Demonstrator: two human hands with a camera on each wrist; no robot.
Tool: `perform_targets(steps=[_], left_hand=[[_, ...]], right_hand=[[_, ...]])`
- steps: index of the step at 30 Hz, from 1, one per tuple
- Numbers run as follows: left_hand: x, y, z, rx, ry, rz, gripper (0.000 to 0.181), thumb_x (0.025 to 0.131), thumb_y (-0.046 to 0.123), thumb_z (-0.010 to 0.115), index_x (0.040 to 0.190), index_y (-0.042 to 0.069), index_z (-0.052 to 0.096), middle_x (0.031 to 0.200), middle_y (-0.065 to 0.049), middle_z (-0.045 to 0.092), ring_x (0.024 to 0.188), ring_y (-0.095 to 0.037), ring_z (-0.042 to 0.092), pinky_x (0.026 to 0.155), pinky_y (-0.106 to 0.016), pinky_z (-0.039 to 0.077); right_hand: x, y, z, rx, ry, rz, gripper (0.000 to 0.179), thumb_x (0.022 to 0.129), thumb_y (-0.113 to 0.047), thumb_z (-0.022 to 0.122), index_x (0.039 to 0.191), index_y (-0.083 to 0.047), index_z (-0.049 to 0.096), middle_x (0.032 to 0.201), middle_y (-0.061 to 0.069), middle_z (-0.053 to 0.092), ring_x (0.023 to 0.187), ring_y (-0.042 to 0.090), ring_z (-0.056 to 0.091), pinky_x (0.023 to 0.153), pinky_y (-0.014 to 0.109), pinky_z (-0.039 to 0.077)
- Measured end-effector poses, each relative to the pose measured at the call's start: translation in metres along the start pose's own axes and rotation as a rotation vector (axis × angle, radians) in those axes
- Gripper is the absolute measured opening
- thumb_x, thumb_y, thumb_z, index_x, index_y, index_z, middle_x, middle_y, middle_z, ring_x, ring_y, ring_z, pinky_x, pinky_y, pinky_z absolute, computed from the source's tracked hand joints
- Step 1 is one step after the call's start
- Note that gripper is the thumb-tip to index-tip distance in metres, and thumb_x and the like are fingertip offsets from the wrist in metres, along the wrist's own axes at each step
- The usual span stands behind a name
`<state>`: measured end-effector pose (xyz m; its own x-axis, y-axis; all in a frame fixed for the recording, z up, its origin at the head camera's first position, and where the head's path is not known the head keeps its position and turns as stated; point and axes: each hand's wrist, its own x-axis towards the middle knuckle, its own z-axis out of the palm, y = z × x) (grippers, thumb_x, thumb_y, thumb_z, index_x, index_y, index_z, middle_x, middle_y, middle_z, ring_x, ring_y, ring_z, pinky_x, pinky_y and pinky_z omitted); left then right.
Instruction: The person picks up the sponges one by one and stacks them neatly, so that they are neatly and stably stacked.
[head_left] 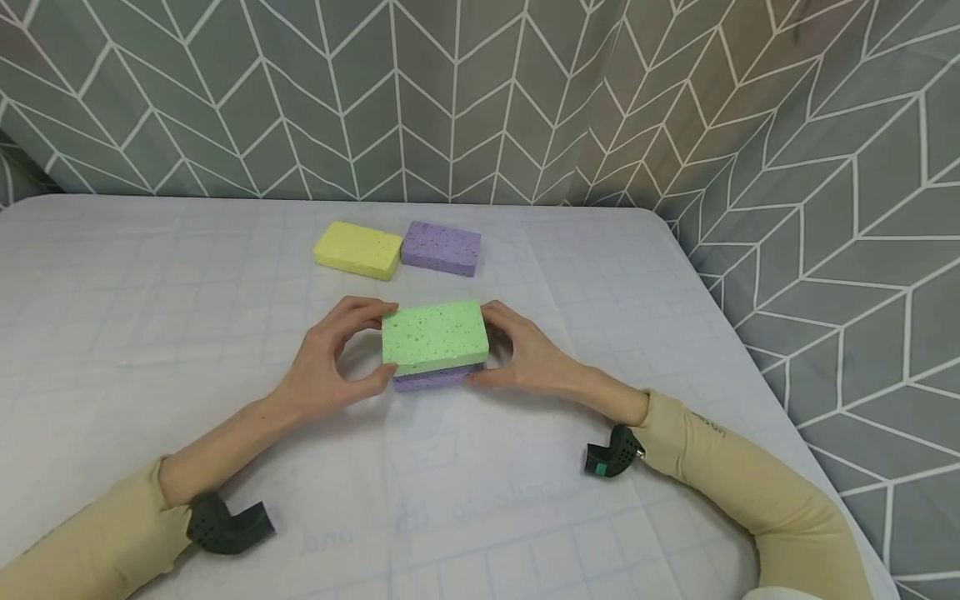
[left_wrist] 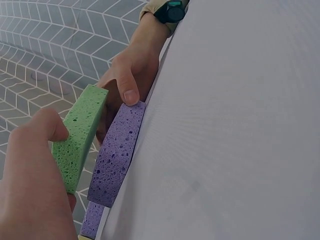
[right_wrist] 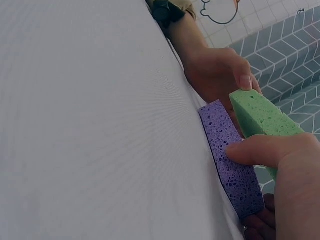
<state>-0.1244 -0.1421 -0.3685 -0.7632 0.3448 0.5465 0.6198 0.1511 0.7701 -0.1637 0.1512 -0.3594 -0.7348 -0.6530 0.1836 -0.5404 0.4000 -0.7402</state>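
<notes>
A light green sponge [head_left: 435, 333] is pinched by my left hand [head_left: 326, 358], its thumb at the near left corner and its fingers at the far left one. Below it lies a purple sponge [head_left: 435, 381] on the white-covered table, mostly hidden from above by the green one. My right hand [head_left: 528, 354] grips the purple sponge at its right end, with the thumb [right_wrist: 242, 151] against its near side. In the left wrist view a narrow gap shows between the green sponge [left_wrist: 80, 137] and the purple sponge [left_wrist: 117, 155].
Farther back on the table [head_left: 225, 350], a yellow sponge [head_left: 358, 248] and a second purple sponge [head_left: 441, 247] lie side by side, ends nearly touching. A grey curtain [head_left: 420, 100] with white chevron lines hangs behind and along the right edge.
</notes>
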Motion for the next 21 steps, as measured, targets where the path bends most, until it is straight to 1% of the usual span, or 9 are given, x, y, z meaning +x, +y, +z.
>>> perform_targets(steps=[8,14,21], left_hand=[[-0.0001,-0.0009,0.0003,-0.004,0.003,0.001,0.064,0.071,-0.012,0.074,0.132,-0.006,0.057,0.126,-0.012,0.056,0.108,-0.013,0.057,0.108,-0.022,0.046],[-0.0004,-0.0008,0.0001,-0.002,-0.003,0.002,0.064,0.071,-0.012,0.075,0.132,-0.003,0.058,0.126,-0.011,0.057,0.109,-0.013,0.058,0.108,-0.022,0.047],[0.0001,0.0001,0.0006,0.031,-0.010,0.013,0.063,0.070,-0.010,0.077,0.131,-0.002,0.060,0.124,-0.010,0.059,0.107,-0.013,0.058,0.105,-0.021,0.048]], right_hand=[[0.0005,0.0005,0.0000,0.006,0.000,-0.002,0.075,0.073,-0.024,0.088,0.139,-0.010,0.053,0.131,0.000,0.056,0.124,0.015,0.052,0.116,0.036,0.040],[0.0003,0.0007,0.0002,0.009,0.004,-0.007,0.076,0.073,-0.022,0.088,0.139,-0.011,0.052,0.130,0.000,0.056,0.122,0.015,0.052,0.115,0.036,0.040],[0.0005,-0.0004,0.0001,0.023,0.005,0.016,0.073,0.074,-0.023,0.088,0.137,-0.014,0.053,0.128,-0.003,0.054,0.121,0.013,0.051,0.115,0.034,0.040]])
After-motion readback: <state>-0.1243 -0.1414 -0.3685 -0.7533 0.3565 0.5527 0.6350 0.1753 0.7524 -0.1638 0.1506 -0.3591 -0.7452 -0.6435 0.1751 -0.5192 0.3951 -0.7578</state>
